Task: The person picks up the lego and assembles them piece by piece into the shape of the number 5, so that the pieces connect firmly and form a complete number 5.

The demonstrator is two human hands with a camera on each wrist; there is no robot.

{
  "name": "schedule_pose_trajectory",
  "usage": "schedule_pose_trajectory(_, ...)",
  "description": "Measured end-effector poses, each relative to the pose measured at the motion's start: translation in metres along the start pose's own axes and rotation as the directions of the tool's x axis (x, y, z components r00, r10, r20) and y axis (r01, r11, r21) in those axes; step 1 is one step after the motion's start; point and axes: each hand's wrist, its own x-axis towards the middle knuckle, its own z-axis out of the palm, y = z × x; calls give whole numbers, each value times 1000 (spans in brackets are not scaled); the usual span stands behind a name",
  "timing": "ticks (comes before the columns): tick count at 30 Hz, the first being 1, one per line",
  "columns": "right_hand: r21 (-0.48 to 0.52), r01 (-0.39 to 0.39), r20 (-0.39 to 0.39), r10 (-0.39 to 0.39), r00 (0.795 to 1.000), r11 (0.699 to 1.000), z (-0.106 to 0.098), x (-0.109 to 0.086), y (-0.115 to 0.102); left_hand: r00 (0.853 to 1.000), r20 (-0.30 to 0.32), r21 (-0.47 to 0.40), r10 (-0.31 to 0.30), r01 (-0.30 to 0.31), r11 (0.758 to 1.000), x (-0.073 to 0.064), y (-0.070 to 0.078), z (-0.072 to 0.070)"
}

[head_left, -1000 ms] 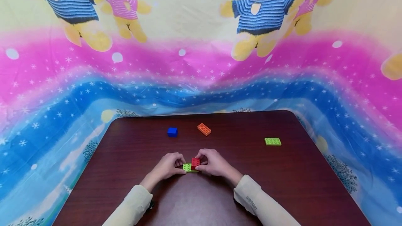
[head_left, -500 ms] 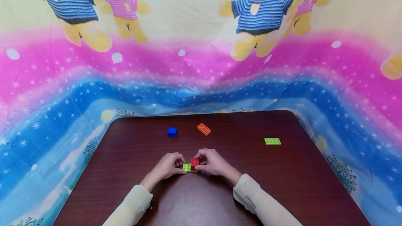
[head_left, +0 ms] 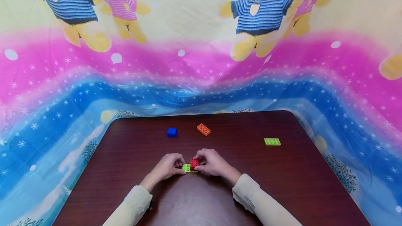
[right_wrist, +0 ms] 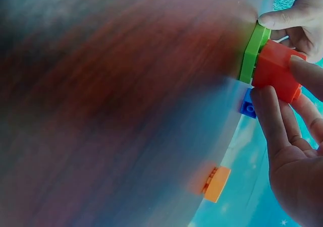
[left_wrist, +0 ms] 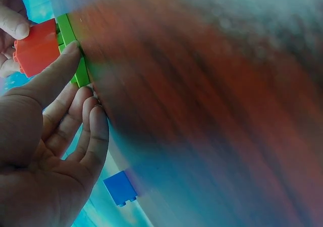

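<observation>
In the head view, a flat light-green building brick [head_left: 186, 167] lies near the middle of the table with its studs up. My left hand [head_left: 168, 165] pinches its left end between thumb and fingers. A taller red building brick [head_left: 194, 163] sits over the right part of the green one, and the thumb and fingers of my right hand [head_left: 213, 163] grip it. From the left wrist, green studs show along the line where the red brick [left_wrist: 36, 48] meets the green brick [left_wrist: 83, 75]. The right wrist view shows the red brick [right_wrist: 275, 68] right against the green one.
Farther back on the dark wooden table [head_left: 138, 138] lie a blue brick [head_left: 172, 132] and an orange brick [head_left: 203, 129]. Another flat light-green brick [head_left: 272, 142] lies to the right. Behind the table hangs a patterned cloth [head_left: 201, 62] with bears.
</observation>
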Motion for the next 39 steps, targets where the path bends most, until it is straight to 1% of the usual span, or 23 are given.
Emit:
schedule_pose_trajectory(4, -30, 8, -4, -8, 1000, 1000, 0, 0, -2, 1000, -7, 0, 5, -5, 1000, 0, 0, 1)
schedule_pose_trajectory(9, -69, 31, -2, -31, 1000, 997, 0, 2, -2, 1000, -2, -13, -6, 6, 1000, 0, 2, 0)
schedule_pose_trajectory(13, -93, 37, 3, -37, 999, 995, 0, 3, -2, 1000, -3, -5, -11, 11, 1000, 0, 2, -1)
schedule_pose_trajectory(17, -84, 25, 14, -24, 1000, 996, 1, 2, -2, 1000, -3, 10, -7, 7, 1000, -2, 1, 0)
schedule_pose_trajectory(20, -68, 17, 14, -16, 1000, 998, 2, 1, -2, 1000, -1, 6, -9, 9, 1000, -3, 0, 0)
schedule_pose_trajectory(25, -48, 19, -2, -19, 1000, 999, 3, 1, -1, 1000, -4, -2, -3, 3, 1000, -3, 0, 0)
schedule_pose_trajectory(30, -26, 30, -22, -30, 999, 999, 4, 1, 2, 1000, 2, 0, -17, 17, 1000, -2, 0, 0)
schedule_pose_trajectory(36, -19, 16, -18, -17, 1000, 1000, 4, 1, 3, 1000, -2, -8, -8, 8, 1000, -1, -1, 1)
schedule_pose_trajectory(39, -21, 16, -21, -16, 1000, 1000, 5, 2, 4, 1000, 0, -15, -18, 18, 1000, 0, -1, 0)
